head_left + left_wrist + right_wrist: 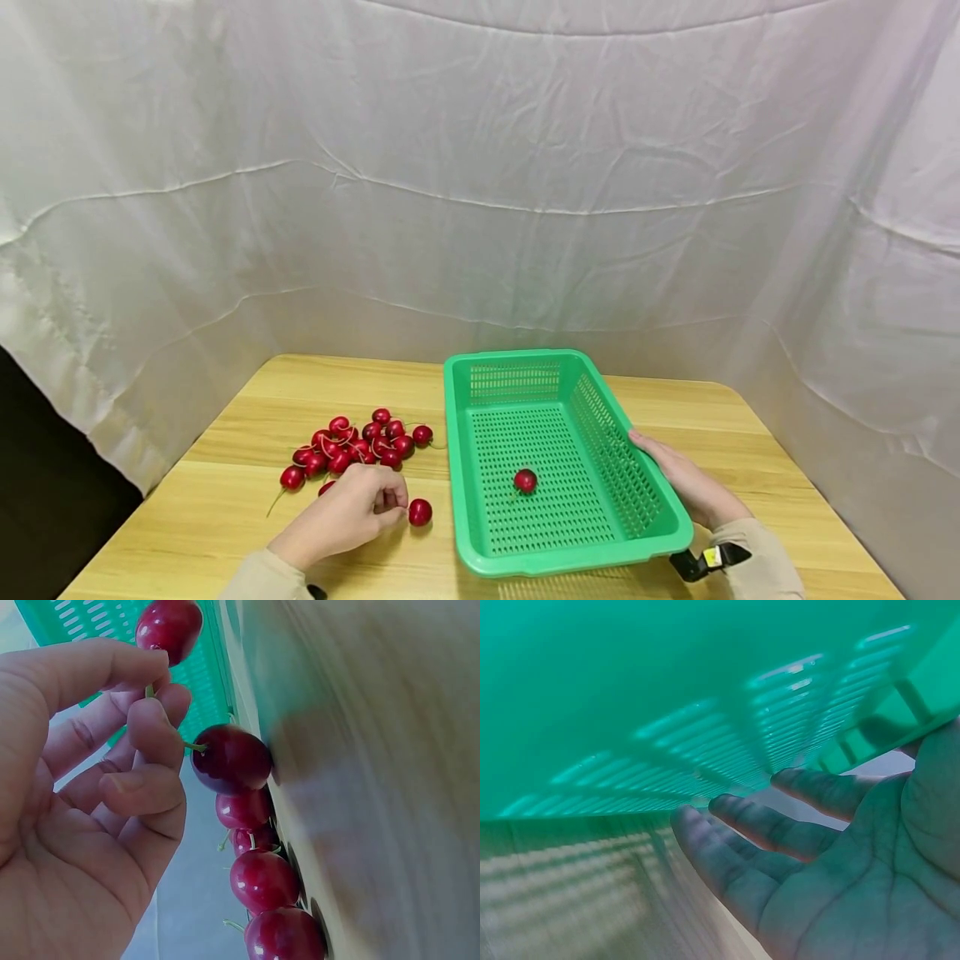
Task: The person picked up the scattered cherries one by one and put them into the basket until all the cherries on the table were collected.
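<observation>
My left hand [352, 515] pinches a red cherry [420, 512] by its stem, just left of the green basket. In the left wrist view this cherry [169, 630] hangs beyond the fingertips, against the basket's green wall. Close under the thumb, another dark cherry [232, 759] sits on the table. The green plastic basket [468, 550] has slotted sides and contains one cherry [525, 481]. With its thumb at the rim, my right hand [693, 483] holds the basket's right side; its fingers [780, 829] extend along the outside and underneath.
Several loose cherries [339, 462] with stems lie in a cluster behind the left hand, left of the basket. The wooden table [217, 500] carries everything. White cloth [487, 167] hangs behind and at both sides.
</observation>
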{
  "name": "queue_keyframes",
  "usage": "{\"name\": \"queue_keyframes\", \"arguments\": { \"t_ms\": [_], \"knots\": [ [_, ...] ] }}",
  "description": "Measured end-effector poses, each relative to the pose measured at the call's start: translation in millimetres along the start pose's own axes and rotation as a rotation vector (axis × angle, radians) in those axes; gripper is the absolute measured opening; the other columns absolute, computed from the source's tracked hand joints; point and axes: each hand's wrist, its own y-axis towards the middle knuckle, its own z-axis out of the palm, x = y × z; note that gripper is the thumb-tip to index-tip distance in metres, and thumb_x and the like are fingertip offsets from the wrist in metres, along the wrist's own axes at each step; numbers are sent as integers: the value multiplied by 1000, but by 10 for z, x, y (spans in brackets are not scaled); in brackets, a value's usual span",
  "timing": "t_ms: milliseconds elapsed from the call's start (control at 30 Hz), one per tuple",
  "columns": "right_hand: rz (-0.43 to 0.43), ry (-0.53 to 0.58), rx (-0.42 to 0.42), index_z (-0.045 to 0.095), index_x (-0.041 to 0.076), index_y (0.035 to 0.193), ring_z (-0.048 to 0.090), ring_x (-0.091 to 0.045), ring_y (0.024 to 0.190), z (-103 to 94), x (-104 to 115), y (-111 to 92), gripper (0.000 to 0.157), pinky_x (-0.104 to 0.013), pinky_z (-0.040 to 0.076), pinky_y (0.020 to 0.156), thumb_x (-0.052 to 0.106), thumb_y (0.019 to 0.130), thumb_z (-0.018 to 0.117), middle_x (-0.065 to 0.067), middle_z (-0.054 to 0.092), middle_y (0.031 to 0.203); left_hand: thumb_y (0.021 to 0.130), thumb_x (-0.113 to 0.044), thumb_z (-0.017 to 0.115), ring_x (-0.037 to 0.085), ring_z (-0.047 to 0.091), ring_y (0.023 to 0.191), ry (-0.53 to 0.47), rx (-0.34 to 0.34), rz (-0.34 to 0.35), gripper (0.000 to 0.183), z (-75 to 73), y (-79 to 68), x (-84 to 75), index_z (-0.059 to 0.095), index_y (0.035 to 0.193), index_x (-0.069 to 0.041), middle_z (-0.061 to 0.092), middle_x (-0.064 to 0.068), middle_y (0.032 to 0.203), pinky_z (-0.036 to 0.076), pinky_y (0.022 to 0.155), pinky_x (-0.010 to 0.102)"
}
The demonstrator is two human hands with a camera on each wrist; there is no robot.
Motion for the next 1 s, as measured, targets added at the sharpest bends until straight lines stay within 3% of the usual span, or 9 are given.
{"name": "queue_keyframes", "arguments": {
  "t_ms": [500,1000],
  "knots": [
    [-20,19,27,3,-10,167,74,-26,113,-5,-15,-4,82,-46,64,94,52,117,25,-18,66,136,86,4,74,-2,52,68,-8,-32,29,23,-21,-14,-10,70,85,-18,61,-16,79,48,60,18],
    [-19,8,25,1,-9,167,74,-25,111,-10,-19,-8,82,-46,64,94,52,117,25,-16,66,134,88,2,74,-3,52,68,-17,-53,10,22,-56,-12,-55,69,85,-19,61,-16,80,48,60,19]
  ]
}}
